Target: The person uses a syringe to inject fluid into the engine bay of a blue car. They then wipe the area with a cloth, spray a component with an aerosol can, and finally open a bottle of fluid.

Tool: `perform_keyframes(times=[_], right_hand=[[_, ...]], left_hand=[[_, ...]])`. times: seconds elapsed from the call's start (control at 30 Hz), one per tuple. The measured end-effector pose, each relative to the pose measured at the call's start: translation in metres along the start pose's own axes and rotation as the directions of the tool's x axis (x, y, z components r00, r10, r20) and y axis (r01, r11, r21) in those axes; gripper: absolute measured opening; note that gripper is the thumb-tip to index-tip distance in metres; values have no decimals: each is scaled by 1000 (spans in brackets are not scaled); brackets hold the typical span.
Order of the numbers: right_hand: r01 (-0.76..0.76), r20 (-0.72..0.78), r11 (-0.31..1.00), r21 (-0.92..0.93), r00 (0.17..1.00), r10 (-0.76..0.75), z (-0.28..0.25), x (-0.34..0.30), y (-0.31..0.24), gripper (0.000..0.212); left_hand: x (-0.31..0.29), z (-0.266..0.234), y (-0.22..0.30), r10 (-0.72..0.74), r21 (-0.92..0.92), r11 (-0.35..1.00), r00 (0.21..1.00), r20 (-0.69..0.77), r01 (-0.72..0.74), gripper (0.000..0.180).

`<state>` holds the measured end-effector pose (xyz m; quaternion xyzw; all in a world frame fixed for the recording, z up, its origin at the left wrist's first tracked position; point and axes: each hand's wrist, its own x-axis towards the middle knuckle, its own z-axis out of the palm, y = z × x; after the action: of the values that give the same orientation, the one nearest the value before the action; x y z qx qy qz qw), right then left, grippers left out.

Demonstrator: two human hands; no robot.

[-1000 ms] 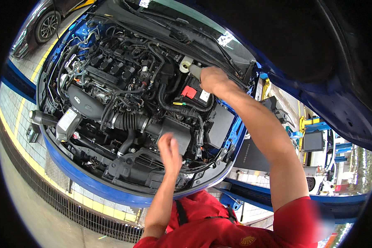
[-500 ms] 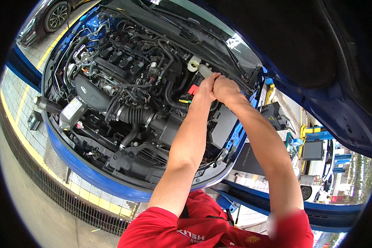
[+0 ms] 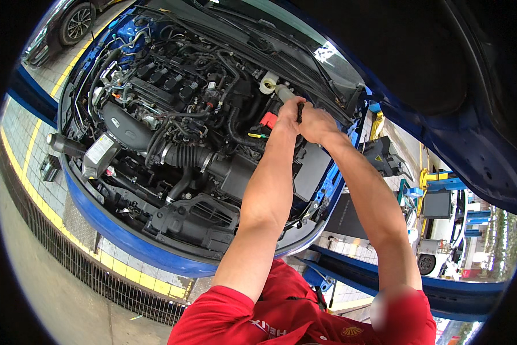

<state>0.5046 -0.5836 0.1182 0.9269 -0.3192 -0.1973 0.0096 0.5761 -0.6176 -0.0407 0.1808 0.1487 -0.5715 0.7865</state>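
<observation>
Over the far right of the engine bay, my left hand (image 3: 291, 109) is closed around a pale, syringe-like tube (image 3: 284, 93). My right hand (image 3: 318, 123) is closed too, its fingers curled at a dark part on the tube's near end. That dark part shows in the small gap between my hands, and my fingers hide much of it. The tube leans away from me, its far end close beside a cream-white fluid reservoir (image 3: 268, 84) with an open round mouth. A red cover (image 3: 269, 119) lies just below my left wrist, beside a yellow-green tag (image 3: 257, 135).
The engine (image 3: 161, 86) fills the bay under the raised blue hood (image 3: 442, 115). A grey bottle (image 3: 102, 156) rests upside down at the bay's front left, next to a dark cylinder (image 3: 66, 145). Blue lift arms (image 3: 442, 296) and a floor grate (image 3: 92, 256) surround the car.
My hands have parted slightly, with the right hand a little lower, so a dark part shows between them. The tube's far end remains beside the reservoir. The view has shifted a little.
</observation>
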Motion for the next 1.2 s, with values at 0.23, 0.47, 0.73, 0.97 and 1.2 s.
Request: perform_keyframes(times=[0.23, 0.47, 0.73, 0.97, 1.2], right_hand=[[-2, -28, 1000, 13, 1000, 3, 1, -6, 9, 69], [-66, 5, 992, 106, 998, 66, -23, -38, 8, 56], [-19, -94, 976, 216, 995, 40, -45, -94, 28, 68], [16, -77, 960, 280, 997, 5, -53, -126, 34, 65], [-34, -9, 808, 588, 999, 48, 16, -172, 80, 58]], left_hand=[[-12, 10, -4, 13, 56, 998, 997, -76, -9, 20], [-16, 22, 4, -44, 4, 999, 993, -113, 45, 16], [-20, 32, 17, -45, -129, 991, 997, -67, 36, 19], [-25, 34, 7, -34, -74, 997, 993, -116, 26, 17], [-69, 13, -43, 13, 147, 989, 995, -94, 1, 34]])
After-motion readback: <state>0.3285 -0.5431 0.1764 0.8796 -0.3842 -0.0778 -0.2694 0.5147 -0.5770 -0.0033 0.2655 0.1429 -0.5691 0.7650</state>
